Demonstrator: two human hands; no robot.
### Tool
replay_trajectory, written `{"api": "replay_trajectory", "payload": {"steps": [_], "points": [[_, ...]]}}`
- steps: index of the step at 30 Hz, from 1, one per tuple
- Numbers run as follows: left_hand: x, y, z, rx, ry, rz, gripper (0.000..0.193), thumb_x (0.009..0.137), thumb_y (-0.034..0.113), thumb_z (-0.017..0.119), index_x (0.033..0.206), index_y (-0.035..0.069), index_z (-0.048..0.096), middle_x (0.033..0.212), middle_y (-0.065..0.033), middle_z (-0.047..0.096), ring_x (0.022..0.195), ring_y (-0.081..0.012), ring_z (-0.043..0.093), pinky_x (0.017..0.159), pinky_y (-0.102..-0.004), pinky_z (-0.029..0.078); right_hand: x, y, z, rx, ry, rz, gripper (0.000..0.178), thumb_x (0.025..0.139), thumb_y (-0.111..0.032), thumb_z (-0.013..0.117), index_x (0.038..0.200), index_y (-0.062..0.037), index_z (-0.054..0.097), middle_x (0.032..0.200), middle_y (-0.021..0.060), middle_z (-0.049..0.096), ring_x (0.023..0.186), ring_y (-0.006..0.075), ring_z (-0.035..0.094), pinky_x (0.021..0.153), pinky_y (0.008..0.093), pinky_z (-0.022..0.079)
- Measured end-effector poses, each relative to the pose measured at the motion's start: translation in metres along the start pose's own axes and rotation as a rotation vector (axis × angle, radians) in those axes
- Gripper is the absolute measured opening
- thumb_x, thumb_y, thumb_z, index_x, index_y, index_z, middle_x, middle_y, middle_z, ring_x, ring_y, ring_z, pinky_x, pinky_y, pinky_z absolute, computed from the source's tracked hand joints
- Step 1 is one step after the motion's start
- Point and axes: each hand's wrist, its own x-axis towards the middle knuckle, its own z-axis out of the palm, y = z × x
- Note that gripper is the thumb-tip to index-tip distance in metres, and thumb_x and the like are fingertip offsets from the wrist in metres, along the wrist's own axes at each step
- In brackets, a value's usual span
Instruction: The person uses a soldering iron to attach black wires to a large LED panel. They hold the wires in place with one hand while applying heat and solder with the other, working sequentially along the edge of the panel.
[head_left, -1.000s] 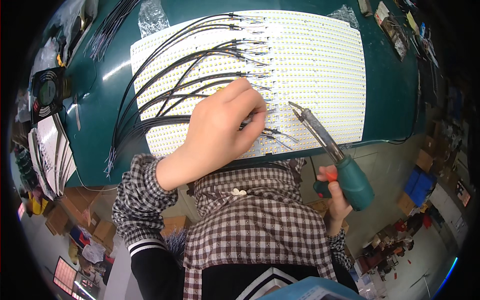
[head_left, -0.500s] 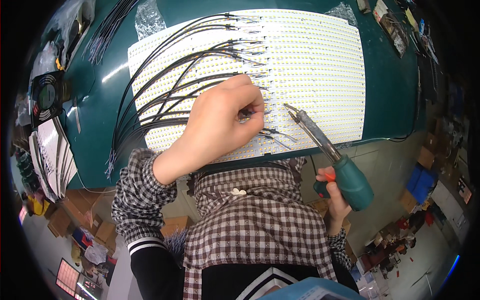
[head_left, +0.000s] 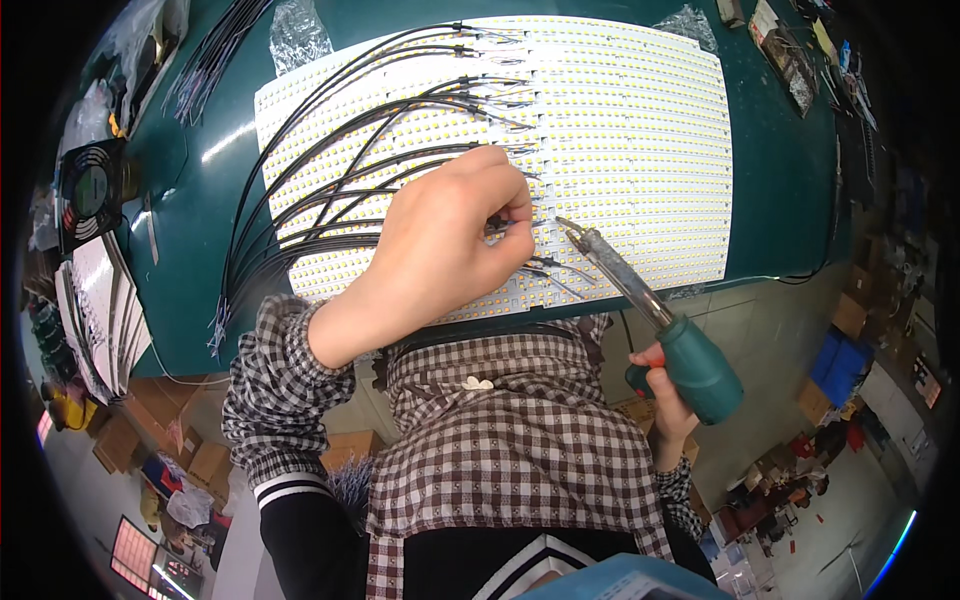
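A wide white sheet of LED strips (head_left: 640,130), dotted with rows of yellow chips, lies on the green table. Black cables (head_left: 345,110) curve across its left half, their thin stripped wire ends at the middle seam. Over that seam is my left hand (head_left: 440,230), thumb and fingertips pinched on a cable's wire end, which the fingers mostly hide. My right hand (head_left: 672,408) grips a green-handled soldering gun (head_left: 703,372) off the table's front edge. Its metal tip points up-left at the seam, just right of my left fingertips; contact with the sheet is unclear.
A small black fan (head_left: 95,195) and a stack of white panels (head_left: 100,305) stand at the left. Loose wires (head_left: 215,65) and clear plastic (head_left: 298,38) lie at the back left. A long narrow box (head_left: 782,58) sits at the back right.
The soldering gun has shifted slightly left, bringing its tip closer to my left fingertips. My left hand has stayed nearly in place.
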Motion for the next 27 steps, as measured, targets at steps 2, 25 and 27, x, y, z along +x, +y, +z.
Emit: {"api": "replay_trajectory", "payload": {"steps": [2,25,27], "points": [[0.0005,-0.0001,0.0004,0.005,0.0,0.006,0.008,0.076,0.008,0.069,0.077,0.004,0.061,0.079,-0.0082,0.061,0.071,-0.0291,0.063,0.062,-0.0398,0.05,-0.0008,-0.0003,0.0005,-0.015,0.017,0.003,0.025,0.08,-0.009,0.086,0.098,0.003,0.073,0.093,0.0112,0.07,0.081,0.0195,0.071,0.074,0.0316,0.058],[-0.0011,0.0024,0.0026,0.048,0.009,-0.024,0.009,0.076,0.007,0.07,0.078,0.005,0.061,0.08,-0.0089,0.059,0.07,-0.0298,0.062,0.061,-0.0408,0.05,-0.0014,0.0015,0.0012,-0.123,-0.005,0.026,0.029,0.076,-0.009,0.087,0.101,0.0004,0.075,0.092,0.0094,0.074,0.084,0.0201,0.069,0.077,0.032,0.055],[-0.0015,0.0022,0.0024,0.052,0.012,-0.024,0.009,0.076,0.008,0.07,0.078,0.005,0.061,0.08,-0.0088,0.059,0.07,-0.0297,0.062,0.06,-0.0407,0.05,-0.001,0.0029,-0.0005,-0.121,-0.022,-0.001,0.028,0.078,-0.008,0.086,0.101,0.0015,0.074,0.094,0.0103,0.072,0.084,0.0201,0.07,0.076,0.0315,0.055]]}}
